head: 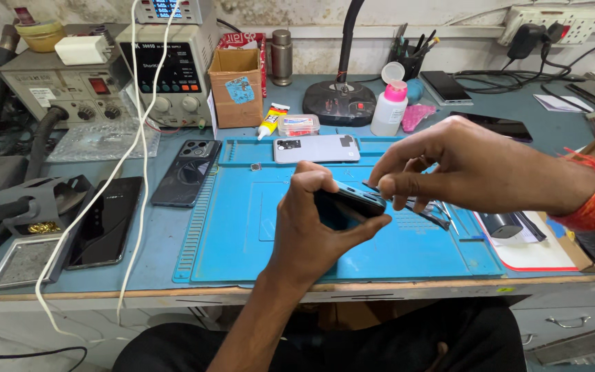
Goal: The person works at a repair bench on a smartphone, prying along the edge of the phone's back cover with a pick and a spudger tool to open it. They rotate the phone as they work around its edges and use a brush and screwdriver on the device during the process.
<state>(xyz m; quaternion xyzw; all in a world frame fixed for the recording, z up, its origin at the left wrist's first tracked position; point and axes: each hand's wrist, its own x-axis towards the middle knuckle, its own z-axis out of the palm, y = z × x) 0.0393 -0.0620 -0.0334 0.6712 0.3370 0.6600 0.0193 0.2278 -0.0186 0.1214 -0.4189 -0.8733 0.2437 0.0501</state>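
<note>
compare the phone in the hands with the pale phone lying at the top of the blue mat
The dark phone is held up on edge in the left hand, with the right hand at its rim; the pale phone lies flat and untouched on the blue mat. The held one looks dark blue, the other light grey. Both are slim slabs.

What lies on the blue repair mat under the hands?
On the blue repair mat, a white phone lies face down at its far edge, tweezers beneath the right hand. The left hand covers the rest.
</note>
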